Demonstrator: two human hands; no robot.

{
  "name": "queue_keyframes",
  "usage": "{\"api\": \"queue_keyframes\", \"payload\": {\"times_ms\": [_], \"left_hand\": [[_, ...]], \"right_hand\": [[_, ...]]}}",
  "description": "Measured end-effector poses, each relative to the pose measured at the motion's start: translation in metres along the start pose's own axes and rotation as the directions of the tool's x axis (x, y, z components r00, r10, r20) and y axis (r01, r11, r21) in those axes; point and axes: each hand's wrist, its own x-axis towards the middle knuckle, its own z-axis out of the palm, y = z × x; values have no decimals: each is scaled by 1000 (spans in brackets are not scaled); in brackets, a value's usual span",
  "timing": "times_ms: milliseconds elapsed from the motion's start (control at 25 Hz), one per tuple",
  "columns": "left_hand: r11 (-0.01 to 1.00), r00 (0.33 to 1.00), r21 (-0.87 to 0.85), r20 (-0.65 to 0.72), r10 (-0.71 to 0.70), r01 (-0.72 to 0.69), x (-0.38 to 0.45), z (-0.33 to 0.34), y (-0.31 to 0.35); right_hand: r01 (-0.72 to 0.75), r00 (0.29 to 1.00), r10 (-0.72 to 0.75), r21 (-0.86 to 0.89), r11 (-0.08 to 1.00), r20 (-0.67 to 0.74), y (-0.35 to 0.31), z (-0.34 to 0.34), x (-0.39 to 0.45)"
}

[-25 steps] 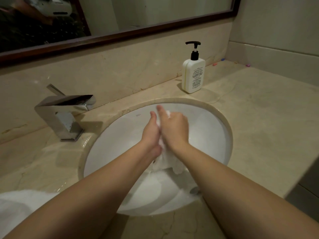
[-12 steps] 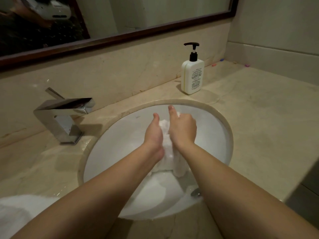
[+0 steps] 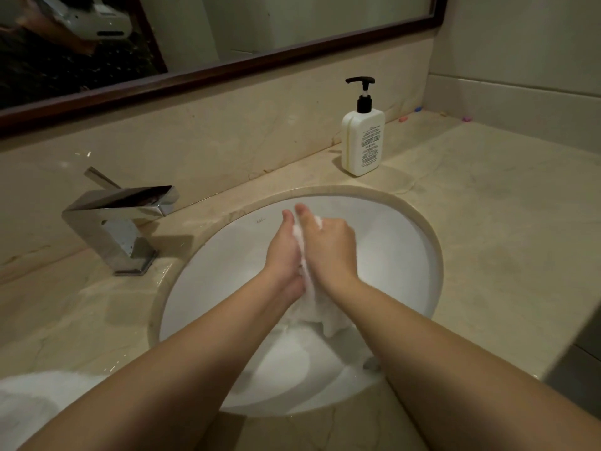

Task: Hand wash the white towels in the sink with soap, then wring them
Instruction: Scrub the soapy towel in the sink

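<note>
1. White towel (image 3: pixel 310 304) was bunched between both hands over the middle of the sink (image 3: pixel 406 255), its wet lower end drooping out below the wrists toward the basin floor.
2. Left hand (image 3: pixel 283 255) pressed in from the left, thumb pointing up and away, fingers curled under the cloth and gripping it.
3. Right hand (image 3: pixel 328 245) clamped the towel from the other side, knuckles up, fingers wrapped round the wad, a tuft of white poking out beside its thumb.
4. The two hands sat palm against palm with only the cloth between them; fingertips were buried in it and could not be made out.
5. Fabric looked soft, soaked and crumpled; the sink was a smooth, glossy white oval bowl set under a beige marble table (image 3: pixel 487 206) with faint veining.
6. Drain (image 3: pixel 370 364) peeked out, half hidden by the right forearm.
7. An angular chrome faucet (image 3: pixel 120 222) stood at the left of the bowl, mirror-bright, with a thin lever slanting up behind.
8. A white pump bottle (image 3: pixel 362 141) with a black head stood upright near the back wall; its small print was unreadable.
9. A second towel (image 3: pixel 32 405), fluffy and white, lay at the lower left corner, cut off by the frame edge and partly covered by the left forearm.
10. A dark-framed mirror (image 3: pixel 227 70) ran along the top, its reflection too dim to read.
</note>
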Motion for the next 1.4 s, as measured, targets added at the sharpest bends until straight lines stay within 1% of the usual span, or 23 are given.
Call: {"api": "queue_keyframes", "payload": {"times_ms": [80, 120, 200, 240, 280, 400, 480, 560, 640, 720, 800, 840, 880, 960, 1000, 1040, 1080, 1160, 1200, 1240, 1280, 1360, 1400], "left_hand": [[999, 1000, 29, 4, -17, 17, -3, 0, 1], [999, 1000, 30, 9, -16, 16, -4, 1, 2], [1000, 1000, 9, -8, 1, -1, -2, 0, 3], [1000, 1000, -11, -5, 4, -4, 0, -1, 3], [1000, 1000, 1, 0, -2, 2, 0, 0, 3], [999, 1000, 39, 0, -31, 31, -4, 2, 3], [998, 1000, 55, -8, 9, -9, -5, 2, 3], [1000, 1000, 1, 9, 28, -28, 0, 0, 1], [997, 999, 62, 7, 38, -38, -3, 2, 5], [993, 999, 111, 0, 39, -39, -4, 2, 6], [992, 999, 113, 9, 47, -48, -4, 2, 4], [996, 999, 75, 23, 38, -40, -2, 0, 3], [998, 999, 56, 34, 39, -41, 1, -2, 3], [989, 997, 134, 52, 57, -64, -1, 0, 7], [982, 996, 170, 53, 68, -76, -2, 0, 9], [980, 996, 182, 46, 71, -79, 1, -1, 8], [981, 997, 180, 28, 67, -71, -1, -1, 8], [986, 997, 147, 7, 82, -83, -7, 1, 9], [985, 995, 143, 21, 96, -98, -6, 0, 9], [977, 993, 176, 25, 114, -117, -11, 2, 11], [964, 992, 237, 10, 123, -122, -15, 4, 15], [932, 989, 338, -32, 147, -128, -12, 2, 23], [916, 987, 383, -48, 152, -122, -11, -3, 27]], "right_hand": [[-72, 997, 72, 9, 997, -36, 3, -8, 9], [-65, 998, 66, 15, 998, -20, 3, -8, 8], [-12, 998, 10, 26, 1000, 60, 0, -2, -4], [0, 998, -3, 39, 999, 64, -1, 0, -8], [-5, 999, 3, 56, 998, 41, -4, -1, -6], [-81, 996, 85, 99, 992, -34, -1, -10, 7], [-40, 999, 40, 72, 997, -3, -2, -6, -1], [26, 999, -27, 53, 998, 27, -6, -4, -12], [28, 999, -26, 56, 998, -30, -9, -10, -1], [-12, 995, 20, 75, 997, -95, -8, -15, 7], [29, 999, -26, 82, 996, -34, -9, -10, -1], [53, 999, -54, 84, 995, 9, -10, -8, -8], [63, 998, -65, 86, 994, 20, -10, -8, -11], [33, 999, -31, 91, 995, -34, -11, -12, 1], [-16, 997, 23, 97, 995, -77, -10, -15, 8], [-55, 993, 66, 101, 993, -103, -9, -16, 12], [-62, 993, 71, 98, 993, -95, -9, -15, 10], [30, 999, -29, 79, 996, -14, -10, -9, -1], [84, 996, -85, 57, 995, 17, -11, -8, -6], [114, 993, -115, 39, 993, 23, -13, -10, -7], [105, 995, -104, 34, 994, -5, -13, -12, -2], [-23, 996, 31, 88, 996, -87, -8, -18, 13], [-91, 992, 102, 125, 988, -80, -5, -20, 18]]}}
